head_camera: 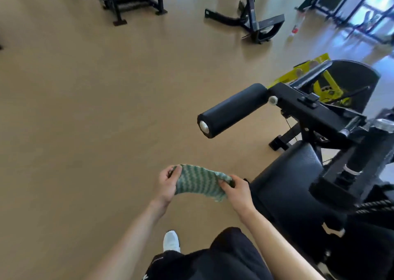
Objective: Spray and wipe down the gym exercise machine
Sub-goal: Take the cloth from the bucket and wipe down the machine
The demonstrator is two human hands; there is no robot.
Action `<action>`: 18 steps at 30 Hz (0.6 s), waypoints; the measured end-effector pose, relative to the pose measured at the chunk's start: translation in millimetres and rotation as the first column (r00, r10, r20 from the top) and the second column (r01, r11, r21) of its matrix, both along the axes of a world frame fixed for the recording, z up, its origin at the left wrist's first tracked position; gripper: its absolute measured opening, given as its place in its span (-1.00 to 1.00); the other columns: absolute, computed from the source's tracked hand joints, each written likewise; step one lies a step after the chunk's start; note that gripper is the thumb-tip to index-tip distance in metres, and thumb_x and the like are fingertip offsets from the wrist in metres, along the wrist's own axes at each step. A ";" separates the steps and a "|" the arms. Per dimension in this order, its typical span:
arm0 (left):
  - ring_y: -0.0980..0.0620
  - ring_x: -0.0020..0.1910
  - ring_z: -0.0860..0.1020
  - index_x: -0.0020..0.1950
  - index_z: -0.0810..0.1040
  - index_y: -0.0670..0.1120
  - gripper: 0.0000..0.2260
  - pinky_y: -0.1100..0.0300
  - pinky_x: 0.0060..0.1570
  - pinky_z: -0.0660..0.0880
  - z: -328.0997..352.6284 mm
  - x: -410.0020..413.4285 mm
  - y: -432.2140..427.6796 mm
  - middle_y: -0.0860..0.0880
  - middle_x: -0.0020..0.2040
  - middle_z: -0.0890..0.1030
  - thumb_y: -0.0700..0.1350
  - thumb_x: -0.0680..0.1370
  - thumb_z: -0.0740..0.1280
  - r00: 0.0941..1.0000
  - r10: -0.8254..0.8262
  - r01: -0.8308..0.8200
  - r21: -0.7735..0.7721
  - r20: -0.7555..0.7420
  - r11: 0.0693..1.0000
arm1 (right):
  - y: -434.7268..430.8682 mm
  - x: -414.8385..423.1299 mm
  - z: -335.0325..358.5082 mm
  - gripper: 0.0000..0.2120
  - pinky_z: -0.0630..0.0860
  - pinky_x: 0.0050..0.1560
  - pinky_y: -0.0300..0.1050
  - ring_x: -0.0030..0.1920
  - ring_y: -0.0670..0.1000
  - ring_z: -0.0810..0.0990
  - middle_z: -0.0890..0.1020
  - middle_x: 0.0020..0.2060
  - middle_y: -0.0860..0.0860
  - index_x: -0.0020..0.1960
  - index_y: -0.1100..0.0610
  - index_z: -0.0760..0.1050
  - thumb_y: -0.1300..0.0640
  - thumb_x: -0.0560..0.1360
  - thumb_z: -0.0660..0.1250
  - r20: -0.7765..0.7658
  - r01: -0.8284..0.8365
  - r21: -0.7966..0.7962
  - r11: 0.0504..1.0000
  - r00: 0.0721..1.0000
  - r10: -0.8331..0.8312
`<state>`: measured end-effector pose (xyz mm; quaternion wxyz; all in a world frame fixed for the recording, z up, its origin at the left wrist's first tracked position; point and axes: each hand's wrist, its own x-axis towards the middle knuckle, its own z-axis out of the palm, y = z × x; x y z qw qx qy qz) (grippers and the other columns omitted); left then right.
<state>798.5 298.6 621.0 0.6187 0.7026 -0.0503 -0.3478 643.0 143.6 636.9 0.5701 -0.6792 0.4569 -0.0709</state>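
In the head view I hold the green striped cloth by its ends, left hand and right hand each pinching one, just beside the seat pad; fold it flat, then wipe the roller pad lengthwise.

Head-worn view, down onto cloth

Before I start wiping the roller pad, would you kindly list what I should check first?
1. Grip on cloth: ok, left hand and right hand each pinch an end.
2. Contact with roller pad: not ok, the cloth is held apart from it, over the floor.
3. Surface of roller pad: ok, nothing lies on it.
4. Pad already sprayed: cannot tell.
5. Hands free for spraying: not ok, both hold the cloth.
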 end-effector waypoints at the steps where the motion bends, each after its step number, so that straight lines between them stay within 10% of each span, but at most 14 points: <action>1: 0.15 -0.35 0.46 -0.15 0.56 -0.11 -0.76 0.29 -0.35 0.41 -1.3 15.0 -2.2 0.06 -0.32 0.53 -0.10 0.70 0.29 1.000 -0.016 0.016 0.021 0.015 1.000 | -2.3 9.9 -0.7 -0.91 0.60 -0.13 -0.18 -0.12 -0.02 0.69 0.73 -0.13 0.01 0.02 0.08 0.66 0.15 0.63 0.36 -0.006 0.018 0.003 1.000 1.000 -0.018; 14: 0.19 -0.52 0.40 -0.18 0.56 -0.13 -0.79 0.32 -0.38 0.40 -30.8 177.9 -177.9 0.07 -0.42 0.49 -0.24 0.66 0.33 0.936 -0.330 0.286 0.280 0.123 0.916 | -137.8 135.0 -69.7 -0.88 0.52 -0.19 -0.04 -0.22 0.02 0.61 0.68 -0.24 0.00 -0.12 0.11 0.62 0.16 0.59 0.39 -0.098 0.265 0.018 0.964 0.960 -0.262; 18: 0.10 -0.43 0.47 -0.13 0.59 -0.13 -0.82 0.29 -0.37 0.50 -47.3 219.2 -250.0 0.00 -0.31 0.54 -0.27 0.66 0.31 0.917 -0.381 0.314 0.374 0.117 0.873 | -195.0 173.1 -88.8 -0.87 0.28 -0.42 -0.28 -0.35 -0.04 0.40 0.49 -0.39 -0.01 -0.16 0.24 0.58 0.24 0.56 0.40 -0.155 0.294 0.010 0.956 0.945 -0.289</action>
